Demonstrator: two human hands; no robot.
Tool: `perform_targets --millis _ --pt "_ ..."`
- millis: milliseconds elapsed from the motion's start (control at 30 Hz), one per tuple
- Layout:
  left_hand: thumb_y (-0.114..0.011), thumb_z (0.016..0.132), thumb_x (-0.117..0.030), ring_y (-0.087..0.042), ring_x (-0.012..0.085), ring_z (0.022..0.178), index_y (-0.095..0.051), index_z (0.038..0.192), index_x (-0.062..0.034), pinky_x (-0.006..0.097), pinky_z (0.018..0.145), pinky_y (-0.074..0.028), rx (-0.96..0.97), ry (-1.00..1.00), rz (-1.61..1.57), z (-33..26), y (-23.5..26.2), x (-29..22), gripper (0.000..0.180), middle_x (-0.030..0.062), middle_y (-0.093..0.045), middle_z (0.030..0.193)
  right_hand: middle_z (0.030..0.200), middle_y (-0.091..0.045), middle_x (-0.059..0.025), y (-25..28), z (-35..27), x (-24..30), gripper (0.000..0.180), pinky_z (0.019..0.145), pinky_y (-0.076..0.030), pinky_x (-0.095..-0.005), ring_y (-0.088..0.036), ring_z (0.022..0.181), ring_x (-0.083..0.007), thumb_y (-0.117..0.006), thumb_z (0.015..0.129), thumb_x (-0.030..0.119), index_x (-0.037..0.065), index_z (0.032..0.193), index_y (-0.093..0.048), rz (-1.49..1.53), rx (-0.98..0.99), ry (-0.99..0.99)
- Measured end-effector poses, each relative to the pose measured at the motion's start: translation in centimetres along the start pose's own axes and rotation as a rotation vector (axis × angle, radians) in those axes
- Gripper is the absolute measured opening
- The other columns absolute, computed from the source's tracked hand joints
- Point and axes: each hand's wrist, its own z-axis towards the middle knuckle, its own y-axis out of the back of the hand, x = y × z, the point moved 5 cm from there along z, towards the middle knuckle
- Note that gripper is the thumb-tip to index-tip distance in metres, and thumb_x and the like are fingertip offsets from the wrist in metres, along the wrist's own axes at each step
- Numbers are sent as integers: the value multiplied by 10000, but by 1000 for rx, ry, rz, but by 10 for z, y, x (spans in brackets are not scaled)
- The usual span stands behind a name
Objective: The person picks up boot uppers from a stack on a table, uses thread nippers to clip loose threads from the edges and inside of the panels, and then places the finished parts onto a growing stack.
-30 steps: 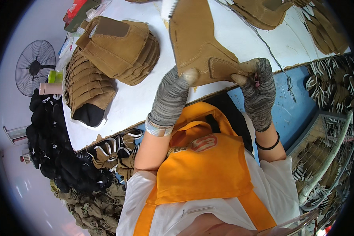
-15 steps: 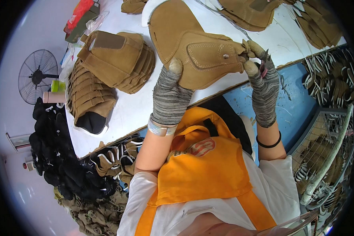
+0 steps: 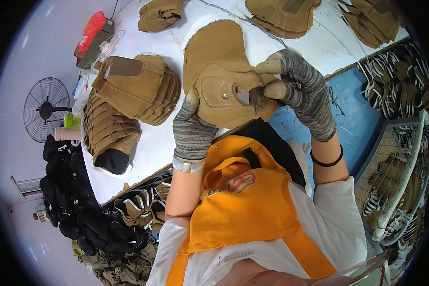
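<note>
Left grip (image 3: 194,129) grasps a brown boot upper (image 3: 217,76) by its eight o'clock edge; right grip (image 3: 307,91) pinches it at three o'clock. It is held over the near edge of the white table (image 3: 150,148), with stacked brown uppers (image 3: 133,90) at nine o'clock.

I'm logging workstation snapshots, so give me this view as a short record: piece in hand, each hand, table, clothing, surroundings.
Piece in hand: brown boot upper, whitish material along its top edge
Left hand: grey-gloved, thumb on the upper's lower left side
Right hand: grey-gloved, fingertips and thumb gripping the upper's right side
Table: white, bearing stacked brown pieces left of the upper
Clothing: orange apron over white shirt
Surroundings: wire fan at left, wire basket at right
</note>
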Motion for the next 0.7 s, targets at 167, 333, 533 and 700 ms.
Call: perform_targets --millis 167,333,533,700 --pt "-550 915 -252 -461 287 1201 -421 1312 -39 471 1031 -364 -12 -12 19 0 11 -1 469 129 -485 1307 773 -583 22 -2 1 5 242 603 -452 -208 -531 682 -49 -712 797 247 62 941 -647 190 -9 -247" --pt "-547 921 -293 -483 274 1165 -403 1313 -23 447 1005 -398 24 -81 124 -5 15 -1 498 134 -486 1292 746 -572 21 -5 1 -19 256 588 -445 -187 -525 666 -54 -685 831 279 58 950 -634 670 -20 -528" --pt "-551 912 -349 -532 285 1092 -442 1280 -24 442 932 -462 1 -378 272 6 5 -16 503 142 -533 1222 841 -618 -5 -10 -2 2 269 683 -447 -209 -545 757 -78 -662 856 278 64 1014 -617 284 -253 -265" --pt "-566 903 -357 -591 280 974 -504 1221 -40 432 868 -497 -49 -427 229 16 17 -27 453 123 -581 1136 840 -637 -26 -17 -34 -18 378 687 -470 -232 -562 739 -93 -618 882 351 32 1083 -602 312 -200 -503"
